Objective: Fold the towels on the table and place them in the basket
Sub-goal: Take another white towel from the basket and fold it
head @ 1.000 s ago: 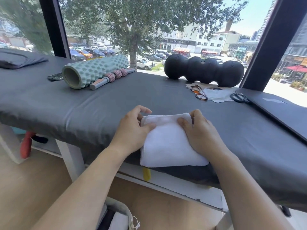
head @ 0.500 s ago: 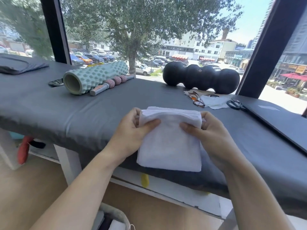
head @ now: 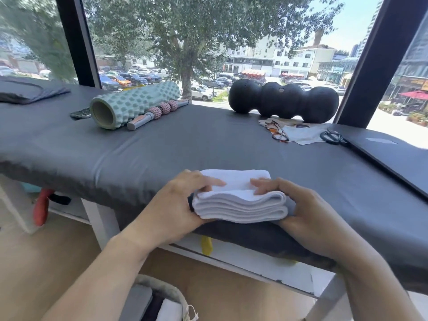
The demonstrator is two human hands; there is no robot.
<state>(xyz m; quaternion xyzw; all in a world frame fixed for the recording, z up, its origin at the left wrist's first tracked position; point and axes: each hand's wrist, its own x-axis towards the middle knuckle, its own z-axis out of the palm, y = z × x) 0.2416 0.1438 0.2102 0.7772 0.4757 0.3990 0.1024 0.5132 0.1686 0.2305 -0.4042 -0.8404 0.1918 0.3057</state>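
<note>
Grey padding is covering the worktop (head: 162,144) where it is meeting the window. Nearest, low on the floor, the basket (head: 162,288) is waiting with something white inside, likely so the carry is short. At the worktop's near edge the left hand (head: 176,205) and right hand (head: 305,209) are clasping the folded white towel (head: 238,205) from both ends, fingers curled over top, thumbs beneath, probably keeping its layers stacked. Farther off, a green foam roller (head: 136,103) and black peanut roller (head: 282,100) are lying by the glass.
</note>
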